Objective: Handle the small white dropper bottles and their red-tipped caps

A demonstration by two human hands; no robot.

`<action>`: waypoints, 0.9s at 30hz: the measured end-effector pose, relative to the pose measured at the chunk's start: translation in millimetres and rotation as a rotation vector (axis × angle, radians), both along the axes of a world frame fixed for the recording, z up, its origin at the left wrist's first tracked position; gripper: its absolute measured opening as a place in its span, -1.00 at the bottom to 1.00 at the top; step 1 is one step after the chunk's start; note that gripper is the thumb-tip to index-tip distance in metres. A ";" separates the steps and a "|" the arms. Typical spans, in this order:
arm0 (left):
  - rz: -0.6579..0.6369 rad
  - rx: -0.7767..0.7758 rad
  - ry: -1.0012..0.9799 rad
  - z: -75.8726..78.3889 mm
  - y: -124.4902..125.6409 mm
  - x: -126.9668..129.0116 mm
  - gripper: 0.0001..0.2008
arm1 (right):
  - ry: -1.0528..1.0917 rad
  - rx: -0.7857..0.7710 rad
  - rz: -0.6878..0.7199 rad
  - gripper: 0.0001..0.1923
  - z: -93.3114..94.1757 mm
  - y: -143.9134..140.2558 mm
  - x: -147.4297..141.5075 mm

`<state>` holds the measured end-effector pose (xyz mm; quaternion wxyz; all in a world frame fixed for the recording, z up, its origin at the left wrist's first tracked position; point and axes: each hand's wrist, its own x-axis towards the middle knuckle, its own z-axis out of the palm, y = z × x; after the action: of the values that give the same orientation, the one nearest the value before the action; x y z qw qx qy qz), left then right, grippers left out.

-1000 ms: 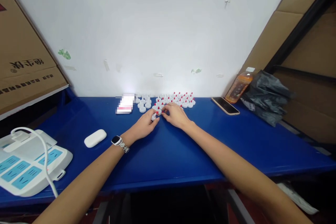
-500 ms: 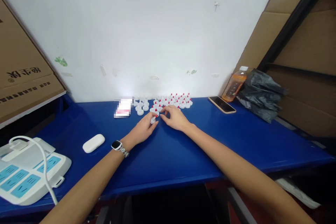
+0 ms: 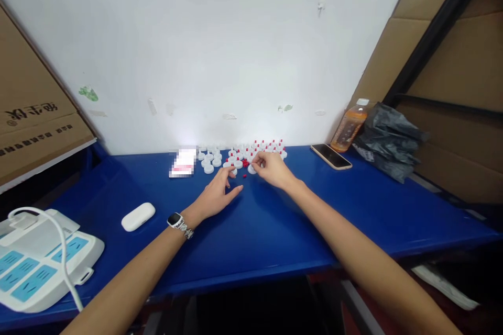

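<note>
My left hand (image 3: pixel 217 196): fingers loosely spread, holding nothing, resting on the blue tabletop (image 3: pixel 275 220).
My right hand (image 3: pixel 272 168): fingertips pinched narrow among small white plastic caps with red tips (image 3: pixel 271 149) at 12 o'clock; what they hold I cannot tell.

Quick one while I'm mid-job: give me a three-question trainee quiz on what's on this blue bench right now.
1. True or false: the left hand wears a wristwatch.
2. Which lies nearest the orange drink bottle? A) phone B) white earbud case C) power strip
3. Fill in: the right hand reaches among small white caps, many with ____ tips.

Key:
1. True, at the wrist.
2. A; the phone lies flat on the blue table just beside the bottle.
3. Red.
</note>
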<state>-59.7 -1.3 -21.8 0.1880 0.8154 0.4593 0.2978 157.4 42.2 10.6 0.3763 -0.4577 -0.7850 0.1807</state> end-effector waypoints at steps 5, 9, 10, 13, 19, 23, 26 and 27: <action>-0.008 -0.013 0.003 0.1 0.6 -0.6 -0.50 | -0.210 -0.014 -0.022 -0.88 -3.2 7.5 15.4; 0.024 0.001 0.009 1.7 1.3 -0.7 -0.62 | -0.302 0.030 -0.116 -0.87 2.4 5.2 12.1; 0.046 0.004 0.031 2.8 1.3 -1.3 -0.69 | -0.317 0.057 -0.133 -0.84 5.9 6.4 10.1; 0.147 -0.009 0.173 7.4 0.2 -4.9 -0.82 | -0.357 0.099 -0.112 -0.81 19.0 20.8 -1.2; 0.198 -0.038 0.282 15.1 -2.4 -12.2 -0.82 | -0.518 -0.049 -0.101 -0.76 32.8 89.3 -51.6; 0.181 -0.093 0.237 17.3 -1.1 -14.4 -0.78 | -0.601 -0.129 -0.134 -0.75 27.7 121.9 -80.5; 0.178 -0.125 0.211 17.9 1.0 -16.4 -0.75 | -0.618 -0.138 -0.126 -0.76 22.9 131.3 -89.3; 0.174 -0.131 0.205 17.9 1.6 -17.1 -0.74 | -0.620 -0.137 -0.120 -0.77 22.0 132.6 -90.3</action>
<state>-76.8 0.4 -3.8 0.1663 0.7847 0.5634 0.1976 67.1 174.8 32.6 0.0976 -0.5606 -0.8199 0.0629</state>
